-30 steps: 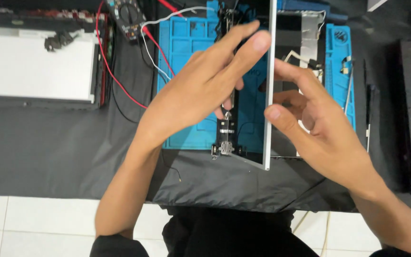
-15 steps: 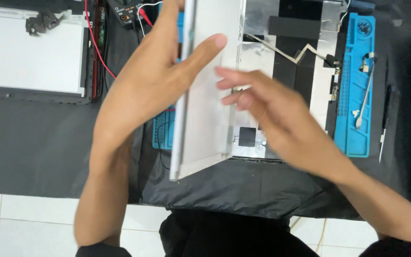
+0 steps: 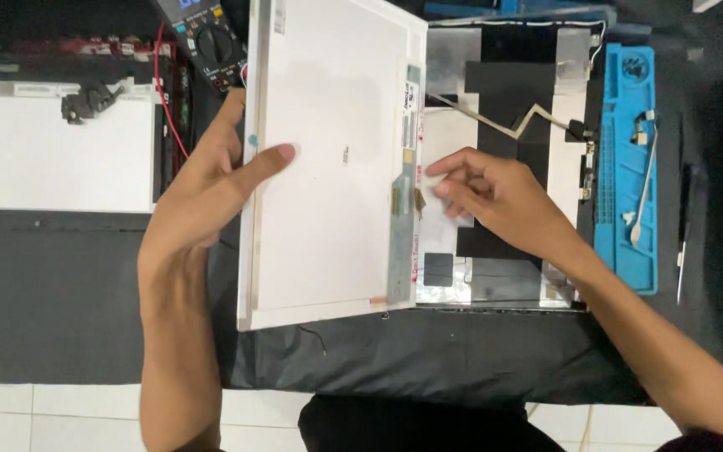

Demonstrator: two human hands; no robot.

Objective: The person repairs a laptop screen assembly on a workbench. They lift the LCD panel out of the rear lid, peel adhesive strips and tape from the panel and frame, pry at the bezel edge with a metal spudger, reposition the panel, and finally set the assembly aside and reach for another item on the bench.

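flat white rectangular display panel with thin metal frame (image 3: 328, 159), tipped up on its left long edge and leaning left, back face toward the camera. left hand (image 3: 211, 188) clamped on that left edge, thumb across the white back and fingers hidden behind: a closed grip bearing the panel's weight, apparently so the panel stands clear of what lies under it. right hand (image 3: 495, 197) empty, fingers loosely curled and resting on the silvery foil-lined inner face of the open lid shell (image 3: 504, 167), just beside the panel's right edge with its narrow green circuit strip (image 3: 403, 192); no grip closed on anything. thin flat ribbon cable (image 3: 512, 125) crossing the shell near the fingertips, end connection too small to tell. shell flat on the black cloth-covered worktop (image 3: 462, 351). blue silicone repair mat (image 3: 625, 167) to the right, carrying a slim metal prying tool (image 3: 644, 188). dark multimeter with red lead (image 3: 207, 33) above the left hand; second white panel (image 3: 56, 155) lying flat, well apart at far left.
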